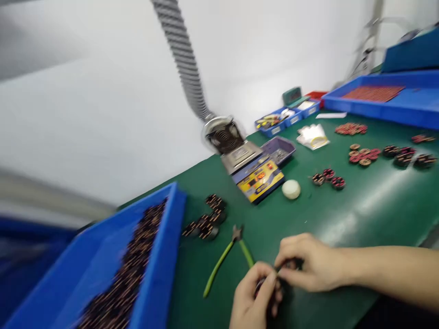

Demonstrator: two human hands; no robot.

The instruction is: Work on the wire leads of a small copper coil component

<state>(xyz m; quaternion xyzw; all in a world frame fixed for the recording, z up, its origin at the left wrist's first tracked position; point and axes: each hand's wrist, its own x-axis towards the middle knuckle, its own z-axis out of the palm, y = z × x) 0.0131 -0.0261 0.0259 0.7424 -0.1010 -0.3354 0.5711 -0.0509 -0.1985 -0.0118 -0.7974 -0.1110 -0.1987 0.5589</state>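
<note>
My left hand (pixel 252 297) is at the bottom of the view, its fingers curled round a small dark wound coil (pixel 260 287). My right hand (pixel 308 265) reaches in from the right and pinches at the same coil from above. Both hands meet over the green mat (pixel 360 214). Green-handled cutters (pixel 228 253) lie on the mat just left of my hands. The picture is blurred by motion.
A blue bin (pixel 161 256) full of dark coils stands at the left, with a loose heap of coils (pixel 207 221) beside it. A solder pot (pixel 254 171) under a grey hose (pixel 185 59) stands behind. A white round thing (pixel 291 189), coil clusters (pixel 363 155) and blue trays (pixel 408 103) lie to the right.
</note>
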